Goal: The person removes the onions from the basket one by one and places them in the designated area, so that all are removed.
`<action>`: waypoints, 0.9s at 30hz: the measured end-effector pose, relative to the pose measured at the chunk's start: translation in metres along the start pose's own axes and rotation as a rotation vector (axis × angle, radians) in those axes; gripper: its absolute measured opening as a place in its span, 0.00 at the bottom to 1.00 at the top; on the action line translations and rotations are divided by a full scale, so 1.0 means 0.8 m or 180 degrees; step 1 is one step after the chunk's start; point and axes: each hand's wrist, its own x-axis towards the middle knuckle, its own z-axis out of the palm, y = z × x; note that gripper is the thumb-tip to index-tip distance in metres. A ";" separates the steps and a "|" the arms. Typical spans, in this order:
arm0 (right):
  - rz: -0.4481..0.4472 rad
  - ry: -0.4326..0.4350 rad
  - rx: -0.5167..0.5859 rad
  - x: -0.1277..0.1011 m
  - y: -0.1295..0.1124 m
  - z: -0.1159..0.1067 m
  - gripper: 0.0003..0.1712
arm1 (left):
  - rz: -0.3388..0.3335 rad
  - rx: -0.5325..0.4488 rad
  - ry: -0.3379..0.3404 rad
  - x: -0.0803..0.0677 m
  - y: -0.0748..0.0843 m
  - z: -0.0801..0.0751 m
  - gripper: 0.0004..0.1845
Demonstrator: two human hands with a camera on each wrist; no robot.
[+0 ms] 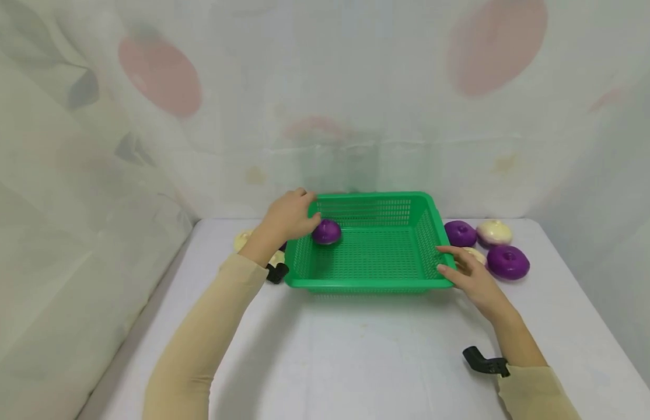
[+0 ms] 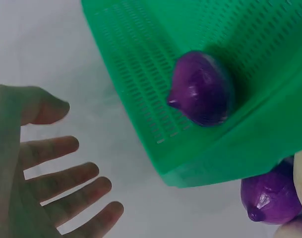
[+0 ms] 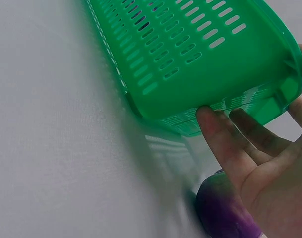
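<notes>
A green plastic basket (image 1: 374, 284) with slotted walls stands in front of me, one shiny purple onion (image 1: 326, 232) inside at its left end. My right hand (image 1: 474, 283) holds the basket's right rim near the front corner. In the right wrist view, fingers (image 3: 217, 131) lie against the outside of the wall, others at the rim. My left hand (image 1: 290, 214) is at the basket's back left corner. In the left wrist view, the left hand (image 2: 46, 168) has spread, nearly straight fingers and holds nothing, with a gap between them and the basket rim.
Right of the basket lie purple onions (image 1: 507, 262) and pale onions (image 1: 494, 232), several in all, one partly behind my right hand. More pale onions (image 1: 242, 240) and a purple one sit left, partly hidden by my left arm. A white cloth covers the table (image 1: 356, 361); printed curtains stand behind and beside it.
</notes>
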 end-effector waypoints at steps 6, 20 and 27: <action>0.0001 -0.0015 0.0013 0.000 0.000 0.000 0.34 | -0.0004 -0.0026 -0.0075 0.022 0.001 0.007 0.28; -0.0004 -0.0007 0.0033 0.000 -0.001 -0.003 0.34 | -0.0264 0.0099 -0.0209 0.059 0.025 0.024 0.31; 0.0002 -0.0001 -0.0001 0.000 -0.001 -0.002 0.33 | -0.0625 0.0116 -0.0349 0.060 0.037 0.041 0.35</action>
